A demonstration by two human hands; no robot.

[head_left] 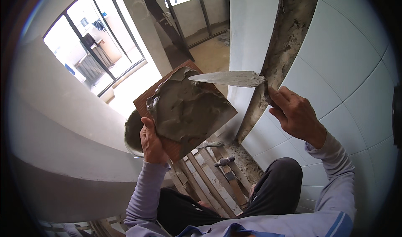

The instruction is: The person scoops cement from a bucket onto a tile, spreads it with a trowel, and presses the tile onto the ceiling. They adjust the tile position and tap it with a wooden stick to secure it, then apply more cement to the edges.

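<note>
My left hand (152,142) grips the lower left edge of a square reddish-brown tile (144,105), its thumb lying on the upper face. Wet grey mortar (188,107) covers most of that face in a thick, uneven layer. In my right hand (295,113) is a trowel (234,78), the fingers closed round its handle. The pointed blade reaches left, and its tip is over the mortar near the tile's far edge; whether it touches cannot be told.
White tiles (322,69) cover the right wall, beside a rough bare strip (289,32). Below lie wooden planks (205,170) with a hammer (225,161) and another trowel (214,144). A bucket (133,132) stands behind my left hand. A curved wall (63,111) and windows (98,36) are left.
</note>
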